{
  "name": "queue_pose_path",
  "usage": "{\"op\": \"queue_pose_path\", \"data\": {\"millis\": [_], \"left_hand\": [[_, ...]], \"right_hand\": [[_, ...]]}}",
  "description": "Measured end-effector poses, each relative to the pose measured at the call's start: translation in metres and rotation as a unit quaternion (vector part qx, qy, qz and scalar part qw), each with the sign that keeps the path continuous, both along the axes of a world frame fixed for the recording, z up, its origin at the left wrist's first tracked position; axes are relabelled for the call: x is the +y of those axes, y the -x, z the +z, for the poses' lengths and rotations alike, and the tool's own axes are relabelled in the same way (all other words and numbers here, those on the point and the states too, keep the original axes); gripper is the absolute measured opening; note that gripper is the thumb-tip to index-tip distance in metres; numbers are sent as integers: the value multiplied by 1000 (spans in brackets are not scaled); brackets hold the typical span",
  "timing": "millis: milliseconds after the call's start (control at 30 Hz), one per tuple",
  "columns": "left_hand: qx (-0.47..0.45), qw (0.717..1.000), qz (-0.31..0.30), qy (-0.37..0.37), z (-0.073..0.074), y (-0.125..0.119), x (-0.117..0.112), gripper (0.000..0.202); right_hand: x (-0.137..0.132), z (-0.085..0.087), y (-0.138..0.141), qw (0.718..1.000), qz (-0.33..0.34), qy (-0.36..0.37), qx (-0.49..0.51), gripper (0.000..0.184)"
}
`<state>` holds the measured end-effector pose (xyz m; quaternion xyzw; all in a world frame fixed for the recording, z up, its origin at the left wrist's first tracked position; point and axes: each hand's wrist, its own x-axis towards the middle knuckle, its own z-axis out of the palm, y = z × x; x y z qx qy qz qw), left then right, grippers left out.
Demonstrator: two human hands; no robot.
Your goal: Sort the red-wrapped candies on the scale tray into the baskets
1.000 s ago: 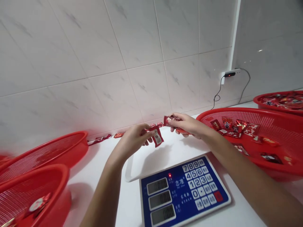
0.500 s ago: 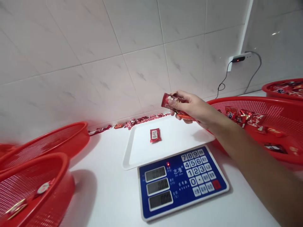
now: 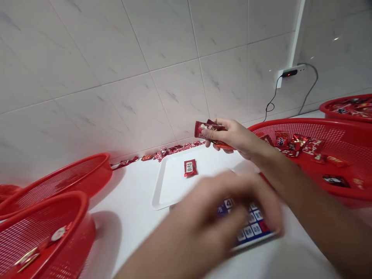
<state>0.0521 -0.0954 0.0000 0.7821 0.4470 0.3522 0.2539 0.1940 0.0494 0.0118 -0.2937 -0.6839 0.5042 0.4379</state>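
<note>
Pinched under the thumb of my right hand (image 3: 229,133), with the fingers curled beneath, is a small stack of red packets (image 3: 200,130), held above the far right part of the white tray (image 3: 170,182). They should be light, I judge, with slick, crinkly wrappers that could slide over one another if I pressed unevenly. What is inside may be firmer than the wrapper, so I'd take hold across the flat middle and leave the crimped ends free. My grip is closed that way now: thumb flat on the top packet, one crimped end poking out past it, an orange-red edge showing lower down by my fingers (how many I hold, I cannot tell).

One single red packet (image 3: 190,167) lies flat on the white tray, left of its middle, touched by neither hand.

My left hand (image 3: 209,221) is blurred, on the near side of the tray, in front of the blue keypad (image 3: 250,228). Its thumb and fingers stand apart, bent, with keys showing between them, and I see nothing held there; whether a fingertip touches a key I can't say. Right of the tray stands a red basket (image 3: 293,122) with more packets inside.
</note>
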Motion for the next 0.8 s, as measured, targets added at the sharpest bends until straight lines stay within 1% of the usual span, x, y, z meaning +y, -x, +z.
{"op": "queue_pose_path", "data": {"millis": [33, 67, 100, 133, 167, 200, 267, 300, 367, 467, 533, 600, 700, 733, 800], "left_hand": [[-26, 1000, 7, -5, 11, 0, 13, 21], [-56, 997, 38, -43, 19, 3, 26, 16], [-66, 990, 92, -86, 24, 6, 38, 14], [-67, 980, 138, -123, 25, 11, 48, 18], [-55, 974, 167, -141, 23, 17, 56, 24], [-40, 975, 175, -135, 19, 23, 64, 29], [-30, 987, 138, -81, 10, 32, 73, 29], [-39, 991, 114, -54, 6, 35, 76, 27], [-63, 993, 91, -31, 2, 39, 80, 23], [-50, 995, 84, -20, 3, 42, 82, 23], [-29, 997, 77, -6, 5, 46, 84, 31], [-5, 996, 84, -14, 5, 51, 87, 40], [36, 990, 120, -60, 5, 57, 90, 43], [46, 986, 140, -74, 5, 58, 91, 43], [67, 978, 181, -85, 4, 58, 91, 43]], "right_hand": [[1, -1, 0, 1000, 4, -3, 8, 29], [1, -2, 0, 1000, 12, -6, 12, 31], [2, -2, 1, 1000, 24, -9, 14, 33], [1, -3, 1, 999, 41, -10, 14, 35], [1, -4, 2, 998, 60, -10, 14, 36], [0, -5, 3, 997, 80, -9, 13, 37], [-1, -7, 6, 994, 109, -12, 12, 38], [-1, -9, 7, 994, 112, -15, 6, 39], [-1, -12, 9, 995, 100, -25, -14, 41], [-1, -15, 9, 995, 88, -33, -45, 41], [-1, -16, 9, 993, 99, -30, -63, 40], [-1, -16, 9, 991, 103, -31, -78, 40], [1, -18, 11, 990, 98, -30, -94, 41], [3, -18, 11, 991, 87, -22, -96, 41], [7, -19, 12, 995, 44, 10, -93, 37]]}}
